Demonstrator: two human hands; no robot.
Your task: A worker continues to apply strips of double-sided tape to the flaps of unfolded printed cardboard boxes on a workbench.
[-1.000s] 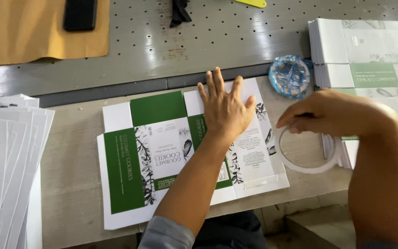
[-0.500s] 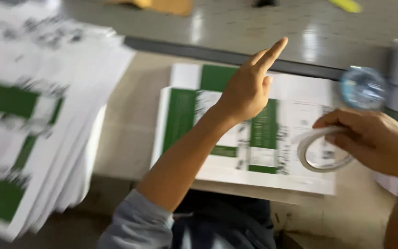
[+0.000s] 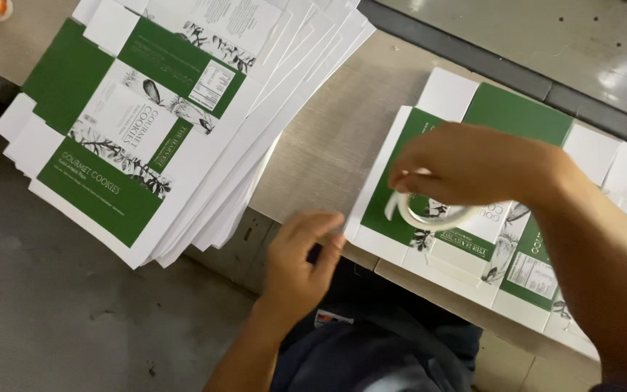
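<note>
Right hand (image 3: 473, 163) grips tape roll (image 3: 433, 210) (over flat carton (image 3: 517, 116)); left hand (image 3: 299, 261) half-open.

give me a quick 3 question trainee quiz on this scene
1. True or false: the right hand holds a tape roll.
2. What lies under the tape roll? A) a flat green and white carton B) a metal tray C) a cloth
3. Where is the left hand?

Key
1. True.
2. A, the flat carton.
3. At the table's near edge, between the carton stack and the flat carton, holding nothing that shows.
</note>
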